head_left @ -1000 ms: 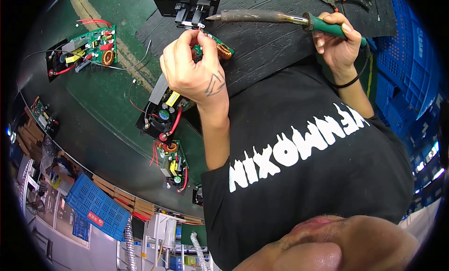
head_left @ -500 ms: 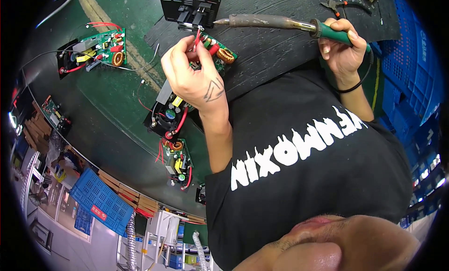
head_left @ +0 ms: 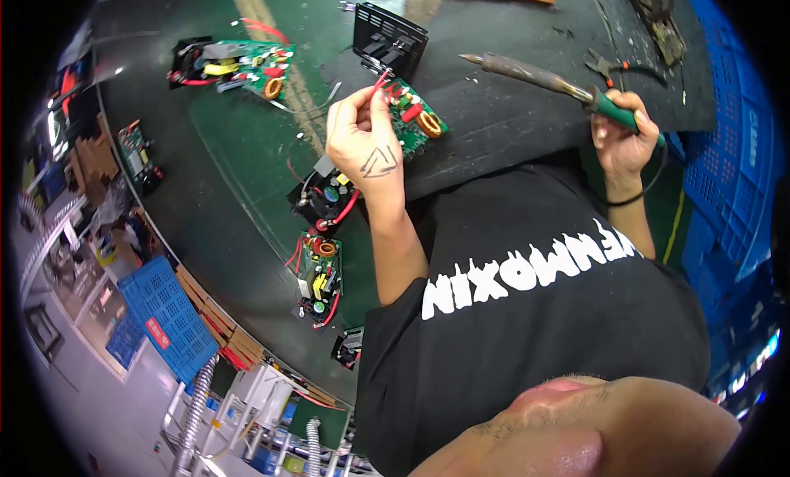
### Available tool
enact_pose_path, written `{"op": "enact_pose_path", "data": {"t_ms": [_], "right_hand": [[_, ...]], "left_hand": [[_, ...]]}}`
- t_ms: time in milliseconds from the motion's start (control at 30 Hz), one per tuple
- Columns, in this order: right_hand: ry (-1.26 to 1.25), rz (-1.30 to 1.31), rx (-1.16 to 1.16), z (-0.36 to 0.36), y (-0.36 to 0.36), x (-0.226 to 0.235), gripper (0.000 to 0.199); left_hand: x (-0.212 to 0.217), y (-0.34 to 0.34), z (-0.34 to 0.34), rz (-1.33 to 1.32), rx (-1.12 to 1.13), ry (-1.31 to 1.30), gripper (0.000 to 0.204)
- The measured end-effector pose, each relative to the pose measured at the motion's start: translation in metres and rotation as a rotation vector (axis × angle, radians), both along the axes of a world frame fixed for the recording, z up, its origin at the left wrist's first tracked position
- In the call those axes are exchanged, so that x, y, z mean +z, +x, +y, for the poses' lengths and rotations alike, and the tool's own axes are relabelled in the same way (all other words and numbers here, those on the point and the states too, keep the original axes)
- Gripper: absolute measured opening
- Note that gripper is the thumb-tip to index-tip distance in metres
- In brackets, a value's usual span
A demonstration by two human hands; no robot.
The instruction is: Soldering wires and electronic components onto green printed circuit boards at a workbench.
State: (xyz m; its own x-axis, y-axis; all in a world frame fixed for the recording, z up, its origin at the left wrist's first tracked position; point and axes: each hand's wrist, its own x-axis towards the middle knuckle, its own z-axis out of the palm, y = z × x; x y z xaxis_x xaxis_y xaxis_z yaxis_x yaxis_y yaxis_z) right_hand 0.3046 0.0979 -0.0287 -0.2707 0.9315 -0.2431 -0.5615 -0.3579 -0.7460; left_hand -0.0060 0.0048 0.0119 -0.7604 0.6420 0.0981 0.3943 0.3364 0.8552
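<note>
My right hand (head_left: 625, 144) is wrapped round the green handle of a soldering iron (head_left: 539, 76). The iron points left, and its tip is in the air to the right of a black slotted panel (head_left: 403, 34). That panel stands tilted on the mat, with black socket-like parts on its near face. Between thumb and finger, my left hand (head_left: 362, 144) pinches a red wire (head_left: 381, 82) right below the panel's metal terminals. Whether the wire is joined to a terminal is too small to tell. Beside that hand lies a green circuit board (head_left: 418, 123) with a copper coil, partly hidden by the hand.
More circuit boards lie on the green bench, one at the upper left (head_left: 276, 62) and others near my left forearm (head_left: 319, 271). Pliers (head_left: 617, 67) with orange-marked handles rest on the black mat (head_left: 510, 131). Blue crates (head_left: 732, 140) stand at the right.
The soldering iron's tip has drawn away from the panel's terminals to the right. My left hand still pinches the red wire. The whole view has shifted, showing more of the bench's far side.
</note>
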Motion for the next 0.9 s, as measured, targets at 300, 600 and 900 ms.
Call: {"op": "enact_pose_path", "data": {"t_ms": [300, 600, 900], "right_hand": [[0.043, 0.074, 0.025, 0.008, 0.003, -0.004, 0.041], [0.084, -0.023, 0.021, 0.011, -0.015, 0.005, 0.042], [0.183, 0.036, 0.223, 0.019, -0.040, 0.016, 0.041]], "left_hand": [[0.066, -0.052, -0.031, -0.065, 0.254, 0.309, 0.007], [0.112, -0.187, -0.146, 0.523, 0.715, 0.068, 0.016], [0.074, -0.310, -0.288, 0.564, 1.064, -0.306, 0.016]]}}
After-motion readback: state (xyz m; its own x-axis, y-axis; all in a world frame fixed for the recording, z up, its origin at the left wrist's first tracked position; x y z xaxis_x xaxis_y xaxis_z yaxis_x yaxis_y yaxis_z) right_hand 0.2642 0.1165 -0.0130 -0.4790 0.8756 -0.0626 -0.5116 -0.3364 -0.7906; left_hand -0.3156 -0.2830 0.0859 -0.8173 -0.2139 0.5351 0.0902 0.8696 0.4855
